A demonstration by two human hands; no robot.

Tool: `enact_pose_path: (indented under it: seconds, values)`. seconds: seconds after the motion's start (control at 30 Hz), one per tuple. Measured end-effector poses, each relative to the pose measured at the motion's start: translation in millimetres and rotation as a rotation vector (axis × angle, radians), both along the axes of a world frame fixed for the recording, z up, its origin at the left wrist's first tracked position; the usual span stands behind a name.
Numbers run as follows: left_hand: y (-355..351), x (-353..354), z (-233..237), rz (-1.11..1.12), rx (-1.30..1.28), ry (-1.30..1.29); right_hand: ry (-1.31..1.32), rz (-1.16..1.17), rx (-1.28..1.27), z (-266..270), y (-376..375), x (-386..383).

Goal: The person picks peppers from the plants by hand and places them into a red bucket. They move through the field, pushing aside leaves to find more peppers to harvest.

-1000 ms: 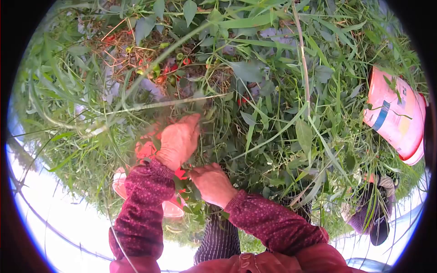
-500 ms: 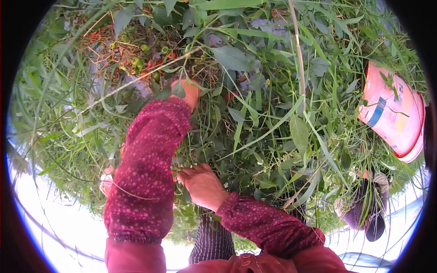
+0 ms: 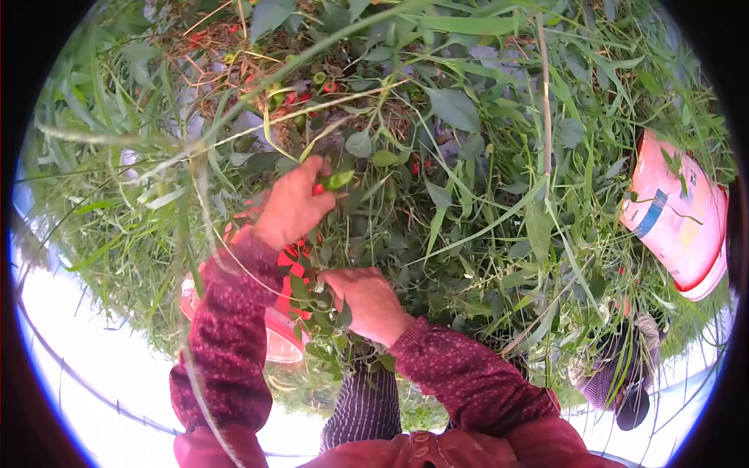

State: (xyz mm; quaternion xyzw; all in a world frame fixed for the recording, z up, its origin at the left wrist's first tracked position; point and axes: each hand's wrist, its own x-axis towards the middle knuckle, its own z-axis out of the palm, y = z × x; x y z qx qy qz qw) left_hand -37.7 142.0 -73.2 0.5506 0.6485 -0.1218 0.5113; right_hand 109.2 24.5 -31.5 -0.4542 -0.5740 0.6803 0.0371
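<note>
My left hand [image 3: 292, 204] is over the plants, its fingers pinched on a small red pepper [image 3: 317, 189] with a green leaf [image 3: 339, 181] beside it. Lower and to the right, my right hand [image 3: 367, 300] rests among the stems near my legs, its fingers bent into the foliage; whatever they touch is hidden by leaves. Under my left forearm stands a red bucket [image 3: 285, 335], partly covered by the sleeve, with red showing inside. More red peppers [image 3: 297, 97] lie or hang in the plants above my left hand.
A pink bucket [image 3: 677, 214] leans in the grass at the right. Another person [image 3: 624, 363] in a striped top is bent over at the lower right. Long grass blades and a dry stalk [image 3: 544, 101] cross the plants. My striped trouser leg [image 3: 364, 405] is below.
My left hand has drawn back from the foliage toward me, now with a red pepper in its fingers. More of the red bucket shows. The view has shifted slightly.
</note>
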Motion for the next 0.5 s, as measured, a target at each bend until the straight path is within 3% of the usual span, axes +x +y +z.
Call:
enact_pose_path:
  seconds: [0.03,0.1,0.13,0.17,0.23,0.27,0.33,0.4,0.5]
  values:
    - [-6,-2,7,0.085,-0.026,-0.012,0.006,0.005,0.002,0,4,2]
    - [-29,-6,15,0.146,-0.033,-0.056,-0.01,0.046,-0.556,8,38,8]
    - [-43,-7,16,0.211,0.036,-0.112,0.075,-0.194,-0.527,-2,18,5]
    - [-53,-9,19,0.275,0.106,-0.166,0.079,-0.19,-0.524,-8,12,3]
    - [-64,-11,29,0.207,0.182,-0.188,0.219,-0.646,-0.56,-17,6,-2]
    - [-70,-9,32,0.239,0.232,-0.182,0.227,-0.709,-0.56,-21,7,-4]
    - [-77,-4,40,0.357,0.195,-0.201,0.243,-0.684,-0.532,-22,7,-3]
    - [-79,1,43,0.355,0.228,-0.22,0.356,-0.696,-0.473,-27,5,-6]
    - [-79,5,56,0.338,0.217,-0.178,0.312,-0.622,-0.485,-26,9,-7]
